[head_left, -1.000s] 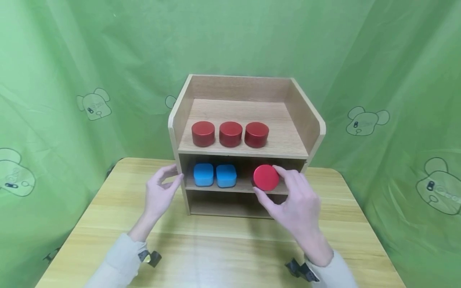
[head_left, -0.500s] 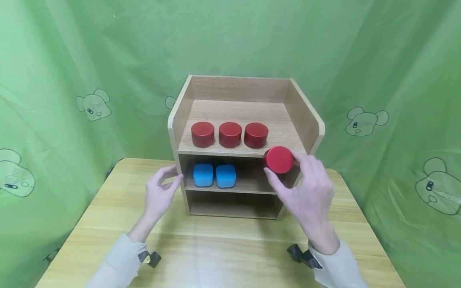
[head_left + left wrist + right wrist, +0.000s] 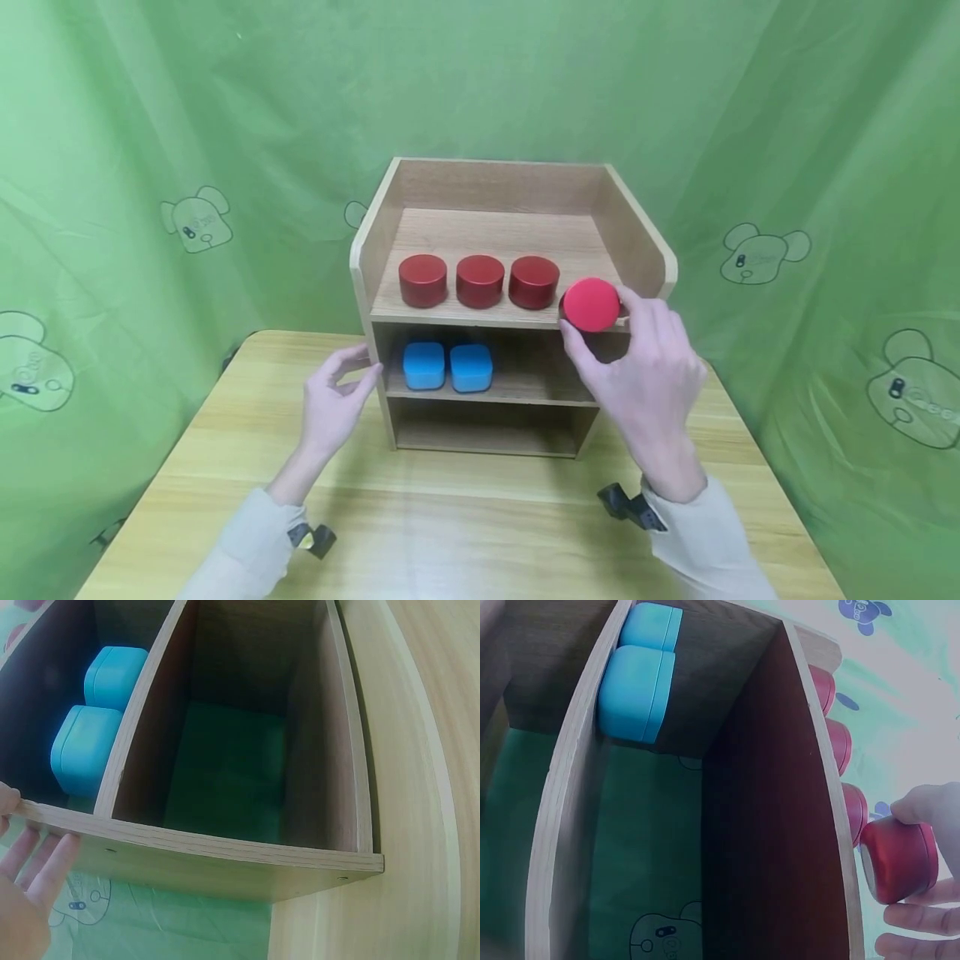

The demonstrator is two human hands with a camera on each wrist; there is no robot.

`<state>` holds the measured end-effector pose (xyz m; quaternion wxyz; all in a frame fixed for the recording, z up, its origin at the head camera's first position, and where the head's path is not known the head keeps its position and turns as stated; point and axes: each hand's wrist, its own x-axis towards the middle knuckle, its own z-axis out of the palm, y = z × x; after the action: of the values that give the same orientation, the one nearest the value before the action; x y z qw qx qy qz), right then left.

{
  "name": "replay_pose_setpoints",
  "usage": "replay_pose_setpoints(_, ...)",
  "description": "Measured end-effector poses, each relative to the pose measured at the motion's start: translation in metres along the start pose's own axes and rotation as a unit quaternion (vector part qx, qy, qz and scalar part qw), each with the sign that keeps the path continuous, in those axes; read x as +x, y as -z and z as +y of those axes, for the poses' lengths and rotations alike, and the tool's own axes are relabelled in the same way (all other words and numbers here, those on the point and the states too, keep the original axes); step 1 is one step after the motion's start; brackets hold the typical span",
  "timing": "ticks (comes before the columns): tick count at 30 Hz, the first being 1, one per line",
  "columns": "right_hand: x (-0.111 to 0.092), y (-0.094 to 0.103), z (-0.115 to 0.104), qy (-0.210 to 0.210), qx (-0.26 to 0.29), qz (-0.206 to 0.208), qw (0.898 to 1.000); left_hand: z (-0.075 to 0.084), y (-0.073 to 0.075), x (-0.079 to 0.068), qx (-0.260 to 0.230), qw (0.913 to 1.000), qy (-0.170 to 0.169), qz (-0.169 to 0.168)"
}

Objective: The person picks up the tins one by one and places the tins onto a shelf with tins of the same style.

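In the head view, a small wooden shelf unit (image 3: 487, 323) stands on the table. My left hand (image 3: 333, 400) holds the front edge of its left side panel, thumb at the front and fingers along the outer face. My right hand (image 3: 648, 367) pinches a round red tin (image 3: 591, 305) between thumb and fingers, at the right front of the top board. Three similar red tins, including the nearest tin (image 3: 533, 283), stand in a row to its left. In the right wrist view the held tin (image 3: 900, 862) is beside the end of that row.
Two blue rounded-square boxes, a left box (image 3: 423, 367) and a right box (image 3: 471, 368), sit side by side on the left of the middle shelf. The unit's raised right side panel (image 3: 637, 229) is close to my right hand. A green curtain (image 3: 495, 75) hangs behind the table (image 3: 450, 525).
My right hand has lifted the red tin up and to the right, from in front of the middle shelf to the top board's level. The left hand stays where it was.
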<state>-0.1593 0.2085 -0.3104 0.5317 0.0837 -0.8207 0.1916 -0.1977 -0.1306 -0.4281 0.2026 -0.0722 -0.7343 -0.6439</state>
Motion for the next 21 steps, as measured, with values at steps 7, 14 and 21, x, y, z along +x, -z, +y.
replay_pose_setpoints(7,0.0025,-0.0034,0.0041,-0.006,-0.023,-0.024,0.999,-0.0008,0.0001,0.0,0.003,1.0,-0.005,0.0)
replay_pose_setpoints(14,0.005,-0.0058,0.0054,-0.012,-0.047,-0.028,0.998,-0.0001,0.0001,0.0,0.005,1.0,-0.004,-0.002)
replay_pose_setpoints(21,0.0082,-0.0072,0.0009,-0.029,-0.055,-0.026,0.998,0.0018,0.0002,-0.0007,0.004,1.0,-0.005,-0.002)
